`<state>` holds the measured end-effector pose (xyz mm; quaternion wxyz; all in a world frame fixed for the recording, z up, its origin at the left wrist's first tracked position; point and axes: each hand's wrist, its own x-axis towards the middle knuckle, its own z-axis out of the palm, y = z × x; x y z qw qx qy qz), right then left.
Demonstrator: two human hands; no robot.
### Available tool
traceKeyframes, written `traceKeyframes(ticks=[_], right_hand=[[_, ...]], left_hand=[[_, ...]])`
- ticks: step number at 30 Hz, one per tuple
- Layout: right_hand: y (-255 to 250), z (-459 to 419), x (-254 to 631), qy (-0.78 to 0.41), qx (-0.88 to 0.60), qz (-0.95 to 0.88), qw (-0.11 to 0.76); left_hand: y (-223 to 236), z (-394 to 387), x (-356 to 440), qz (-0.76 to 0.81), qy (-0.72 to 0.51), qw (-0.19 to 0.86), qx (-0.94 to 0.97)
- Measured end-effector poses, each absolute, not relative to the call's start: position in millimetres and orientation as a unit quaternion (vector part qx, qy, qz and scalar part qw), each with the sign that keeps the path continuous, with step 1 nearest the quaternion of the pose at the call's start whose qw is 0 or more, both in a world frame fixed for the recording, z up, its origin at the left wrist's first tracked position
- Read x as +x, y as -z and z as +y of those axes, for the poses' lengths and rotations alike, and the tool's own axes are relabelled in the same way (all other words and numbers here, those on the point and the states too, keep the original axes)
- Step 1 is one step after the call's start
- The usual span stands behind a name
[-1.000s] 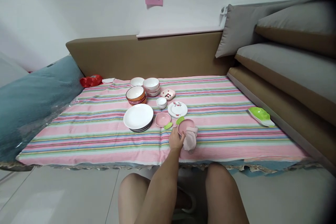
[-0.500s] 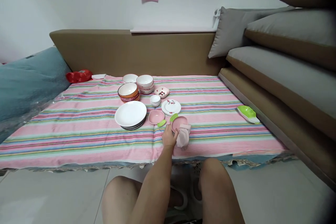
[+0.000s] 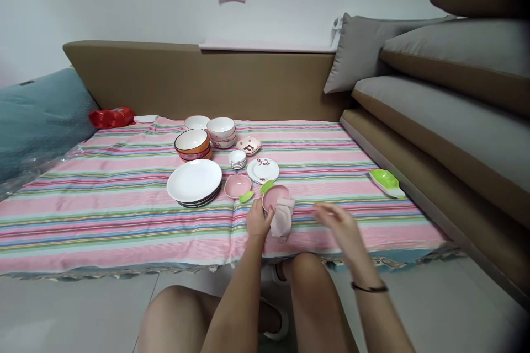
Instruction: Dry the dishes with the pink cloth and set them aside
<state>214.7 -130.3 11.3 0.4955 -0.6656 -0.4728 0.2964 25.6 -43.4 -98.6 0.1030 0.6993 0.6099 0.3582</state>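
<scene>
My left hand (image 3: pixel 258 219) grips the near-left edge of a pink bowl (image 3: pixel 273 194) with a green leaf-shaped handle. A pale pink cloth (image 3: pixel 282 219) hangs over the bowl's near rim, its lower part by the cloth cover. My right hand (image 3: pixel 336 223), with a dark band at the wrist, is in the air to the right of the bowl, blurred by motion; I make out nothing in it. To the left of the held bowl sits a similar pink bowl (image 3: pixel 237 186) with a green leaf. White plates with red flowers (image 3: pixel 265 168) lie just behind.
A stack of large white plates (image 3: pixel 194 181) stands left, with orange bowls (image 3: pixel 192 142), white patterned bowls (image 3: pixel 221 128), small white dishes (image 3: pixel 237 158) and a square dish (image 3: pixel 249 145) behind. A green leaf-shaped dish (image 3: pixel 386 182) lies right, beside stacked cushions (image 3: pixel 439 116).
My right hand has come into view from the lower right. My left hand still holds the pink bowl with the cloth over its rim. The view has shifted slightly.
</scene>
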Motion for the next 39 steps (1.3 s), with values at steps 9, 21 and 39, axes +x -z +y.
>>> traceKeyframes(ticks=[9, 21, 39], right_hand=[[54, -71, 153, -0.236, -0.721, -0.479, 0.441], [49, -57, 141, -0.288, -0.626, -0.408, 0.599], [39, -75, 121, -0.288, -0.612, -0.435, 0.595]], left_hand=[[87, -48, 23, 0.597, -0.358, 0.117, 0.709], [67, -51, 13, 0.508, -0.453, 0.377, 0.628], [-2, -72, 10, 0.531, -0.506, 0.373, 0.568]])
